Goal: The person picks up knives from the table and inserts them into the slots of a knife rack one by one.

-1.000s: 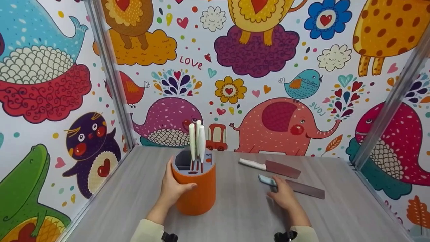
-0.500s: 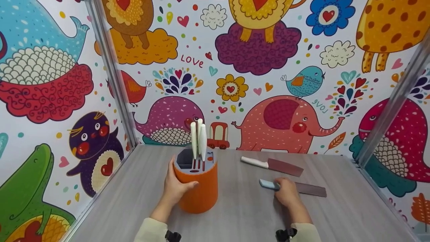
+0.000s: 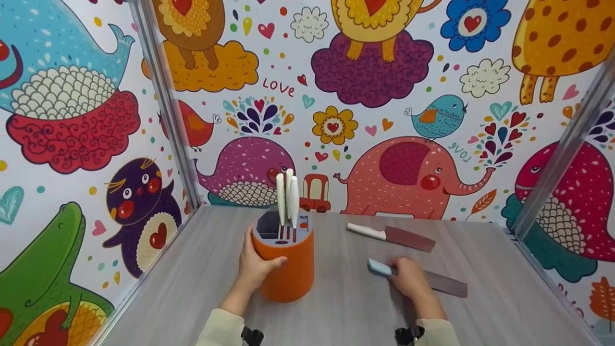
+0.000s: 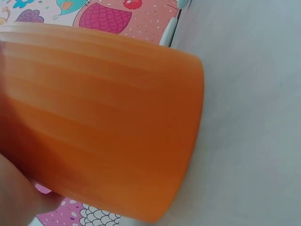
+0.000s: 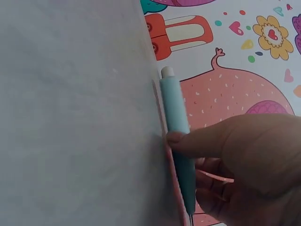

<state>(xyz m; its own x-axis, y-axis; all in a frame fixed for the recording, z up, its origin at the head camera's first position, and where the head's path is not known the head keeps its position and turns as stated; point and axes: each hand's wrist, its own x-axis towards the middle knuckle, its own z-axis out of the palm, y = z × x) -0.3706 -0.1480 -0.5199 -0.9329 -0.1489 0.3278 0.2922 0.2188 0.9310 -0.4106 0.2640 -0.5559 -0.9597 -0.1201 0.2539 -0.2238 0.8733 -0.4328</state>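
My left hand (image 3: 254, 269) holds the side of an orange round knife block (image 3: 290, 271), thumb across its front. Three white-handled knives (image 3: 293, 202) stand upright in the block's grey slotted top, beside a larger open compartment. In the left wrist view the block's orange wall (image 4: 103, 113) fills much of the frame. My right hand (image 3: 409, 278) grips a kitchen knife by its light blue handle (image 3: 380, 267); its broad brownish blade (image 3: 447, 283) points right. The right wrist view shows the thumb (image 5: 202, 141) pressed on that handle (image 5: 175, 106), with fingers curled at its other side.
A white-handled cleaver (image 3: 408, 238) lies on the grey table (image 3: 346, 298), behind the knife in my right hand. Walls printed with cartoon animals (image 3: 403, 173) and metal corner posts (image 3: 168, 110) border the table at the back and sides.
My right hand has closed round the blue handle, where earlier it reached over it. The handle end has shifted slightly and the blade has swung a little nearer. My left hand still holds the block.
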